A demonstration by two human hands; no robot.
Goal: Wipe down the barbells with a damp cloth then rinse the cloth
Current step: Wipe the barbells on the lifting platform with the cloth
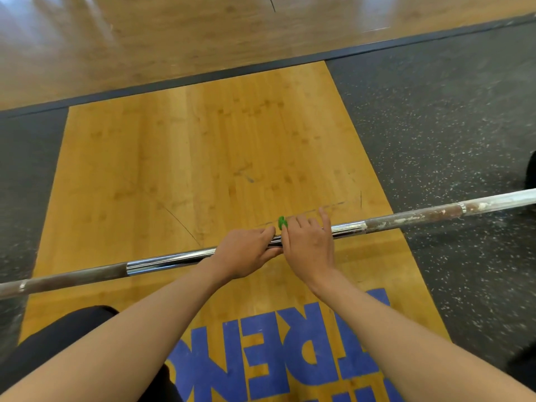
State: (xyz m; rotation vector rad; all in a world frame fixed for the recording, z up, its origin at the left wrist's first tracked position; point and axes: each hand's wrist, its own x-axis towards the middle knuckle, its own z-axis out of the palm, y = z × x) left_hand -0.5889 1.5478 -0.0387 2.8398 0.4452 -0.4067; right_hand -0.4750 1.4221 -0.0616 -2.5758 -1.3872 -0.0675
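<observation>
A long barbell [162, 261] crosses the view from lower left to upper right, above a wooden lifting platform [203, 158]. Its middle is shiny chrome; the knurled stretch on the right [412, 217] is rusty brown with white chalky smears. My left hand [243, 253] grips the chrome shaft, fingers curled over it. My right hand [309, 245] lies right beside it on the bar and holds a small green cloth [282, 222] against the shaft, index finger stretched out. Only a bit of the cloth peeks out past the fingers.
Dark speckled rubber flooring [449, 134] flanks the platform on both sides. Large blue letters [261, 352] are printed on the platform's near end. A black weight plate edge [531, 169] shows at far right. My dark-clad knee [58, 338] is at lower left.
</observation>
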